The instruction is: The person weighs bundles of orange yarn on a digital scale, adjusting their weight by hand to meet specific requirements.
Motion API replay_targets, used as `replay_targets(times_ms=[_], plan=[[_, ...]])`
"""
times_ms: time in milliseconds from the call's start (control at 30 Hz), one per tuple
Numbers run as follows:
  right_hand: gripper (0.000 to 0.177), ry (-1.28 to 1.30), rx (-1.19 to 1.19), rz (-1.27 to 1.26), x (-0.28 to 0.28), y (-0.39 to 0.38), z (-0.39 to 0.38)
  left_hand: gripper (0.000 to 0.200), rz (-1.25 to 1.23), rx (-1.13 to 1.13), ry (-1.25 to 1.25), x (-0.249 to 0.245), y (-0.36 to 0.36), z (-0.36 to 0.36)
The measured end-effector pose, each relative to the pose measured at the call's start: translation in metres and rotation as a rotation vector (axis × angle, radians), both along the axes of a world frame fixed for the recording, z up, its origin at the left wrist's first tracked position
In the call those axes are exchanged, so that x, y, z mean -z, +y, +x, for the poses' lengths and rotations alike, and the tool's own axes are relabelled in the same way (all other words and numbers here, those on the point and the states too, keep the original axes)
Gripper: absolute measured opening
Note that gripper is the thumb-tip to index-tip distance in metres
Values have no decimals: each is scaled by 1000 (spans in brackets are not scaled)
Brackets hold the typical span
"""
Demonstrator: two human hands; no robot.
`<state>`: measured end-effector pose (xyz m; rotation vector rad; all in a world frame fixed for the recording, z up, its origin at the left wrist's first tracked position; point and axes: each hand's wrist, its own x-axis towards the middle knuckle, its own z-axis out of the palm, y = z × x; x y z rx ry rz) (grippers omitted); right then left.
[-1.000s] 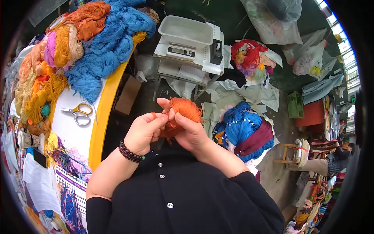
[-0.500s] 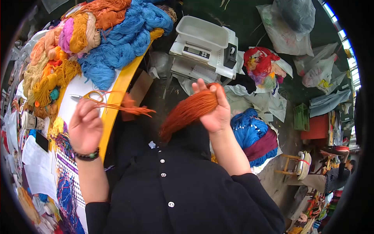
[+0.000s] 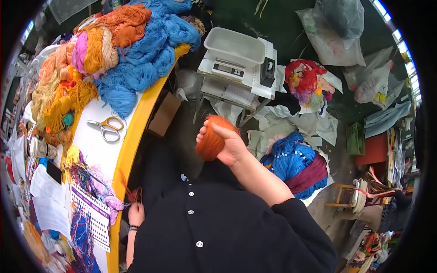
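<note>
Orange yarn bundle [image 3: 210,145] and loose strands [image 3: 133,195] now sit farther apart: your left hand [image 3: 136,213] has swung down from over the table [image 3: 98,157] to beside its yellow edge [image 3: 130,150], pinching those strands (small and blurred there). Your right hand [image 3: 231,146] is closed round the bundle, out in front of your shirt [image 3: 255,236]

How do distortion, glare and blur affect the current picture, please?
Head view: the white table's yellow edge looks bowed; head view: the barred window at right glares; head view: the loose orange-red yarn strands by the bare left hand look smeared, while the metal scissors with gold-and-grey handles look fairly crisp.
</note>
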<state>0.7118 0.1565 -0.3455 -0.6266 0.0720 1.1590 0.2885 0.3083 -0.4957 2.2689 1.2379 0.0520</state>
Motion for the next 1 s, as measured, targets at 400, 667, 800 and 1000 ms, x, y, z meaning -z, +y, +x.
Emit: replay_targets(times_ms=[400, 667, 800, 1000], plan=[[36, 26, -197, 78, -10, 13, -4, 22, -114, 277, 222, 11, 21, -33], [43, 36, -454, 240, -33, 22, -30, 59, -763, 175, -761, -149, 1, 170], [46, -92, -474, 239, -69, 26, -41, 87, -1179, 510, -814, -157, -10, 234], [33, -232, -444, 253, -110, 27, -37, 36, -1285, 669, -571, -229, -12, 253]])
